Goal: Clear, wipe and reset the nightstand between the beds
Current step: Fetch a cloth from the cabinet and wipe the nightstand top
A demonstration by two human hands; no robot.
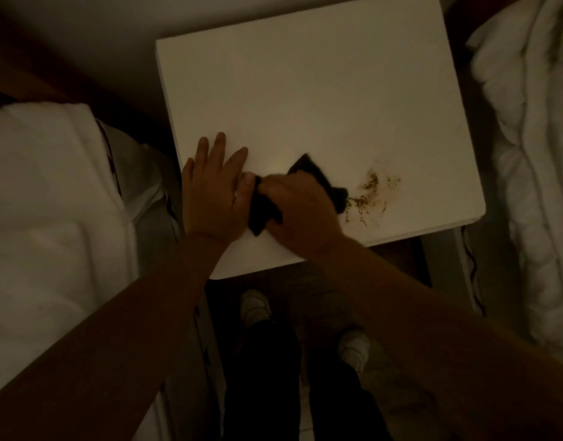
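Observation:
The white nightstand (305, 100) fills the middle of the dim view, its top bare except for a patch of brown crumbs (369, 195) near the front right corner. My right hand (302, 214) grips a dark cloth (264, 211) pressed on the top near the front edge, just left of the crumbs. Flat on the surface beside it lies my left hand (213, 189), fingers straight, its thumb touching the cloth.
A bed with white bedding (51, 202) lies close on the left and another with a white quilt (534, 154) on the right. A dark cable (472, 265) hangs by the right bed. My legs and light shoes (256, 305) stand in the narrow gap below.

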